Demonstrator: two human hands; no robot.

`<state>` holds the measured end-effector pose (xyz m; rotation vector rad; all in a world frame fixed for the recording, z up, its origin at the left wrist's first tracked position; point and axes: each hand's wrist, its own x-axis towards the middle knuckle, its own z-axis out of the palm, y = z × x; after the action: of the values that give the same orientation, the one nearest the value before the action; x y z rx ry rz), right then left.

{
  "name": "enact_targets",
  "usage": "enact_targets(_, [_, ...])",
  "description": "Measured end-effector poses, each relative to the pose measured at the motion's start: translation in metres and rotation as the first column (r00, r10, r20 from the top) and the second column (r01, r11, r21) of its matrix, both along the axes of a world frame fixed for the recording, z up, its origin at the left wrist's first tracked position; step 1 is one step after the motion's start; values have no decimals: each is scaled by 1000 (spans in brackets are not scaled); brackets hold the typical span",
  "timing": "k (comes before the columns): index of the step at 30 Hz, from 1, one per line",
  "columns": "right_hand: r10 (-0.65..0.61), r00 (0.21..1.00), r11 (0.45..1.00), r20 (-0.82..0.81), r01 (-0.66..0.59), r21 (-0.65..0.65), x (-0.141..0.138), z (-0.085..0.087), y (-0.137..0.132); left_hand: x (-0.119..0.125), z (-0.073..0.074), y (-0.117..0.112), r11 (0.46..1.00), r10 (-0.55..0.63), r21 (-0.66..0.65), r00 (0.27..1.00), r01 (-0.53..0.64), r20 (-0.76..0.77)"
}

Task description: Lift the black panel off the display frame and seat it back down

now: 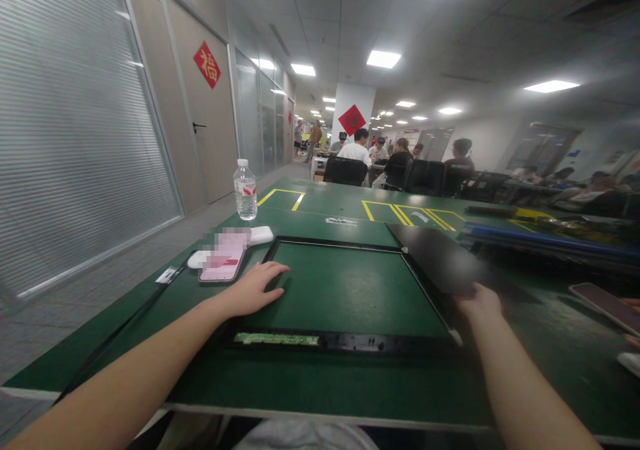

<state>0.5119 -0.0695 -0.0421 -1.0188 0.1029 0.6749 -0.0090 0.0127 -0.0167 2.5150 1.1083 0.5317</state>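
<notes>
A thin black rectangular frame [345,245] with an open middle lies flat on the green table. A green circuit board strip [277,339] sits along its near side. My left hand [256,289] rests over the frame's left side, its fingers apart and holding nothing. At the frame's right, my right hand [481,305] grips the edge of a dark flat panel [430,257]. The panel is smeared by motion and overlaps the frame's right side; whether they touch I cannot tell. The fingers beneath the panel are hidden.
A phone [220,270], a white object [261,235] and a water bottle [246,191] stand or lie at the left. Yellow tape [379,203] marks the far table. Another person's hand [633,340] is at the right edge, by a second phone [607,307]. Several people sit beyond.
</notes>
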Motion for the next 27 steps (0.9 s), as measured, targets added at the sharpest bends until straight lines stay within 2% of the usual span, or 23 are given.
enact_targets(6, [7, 1000, 1000, -19, -7, 13, 3, -3, 1, 0, 0, 0, 1000, -10, 4, 999, 11, -51])
enact_targets(15, [-9, 999, 1000, -36, 10, 29, 4, -3, 1, 0, -1, 2, 1000, -14, -17, 1000, 14, -4])
enact_targets(23, [-8, 997, 1000, 77, 8, 4, -1, 0, 0, 1, 3, -1, 999, -31, -11, 999, 31, 15])
enact_targets(27, [-39, 989, 998, 144, 31, 58, -5, 3, 1, 0, 3, -1, 1000, -28, -15, 999, 27, -16])
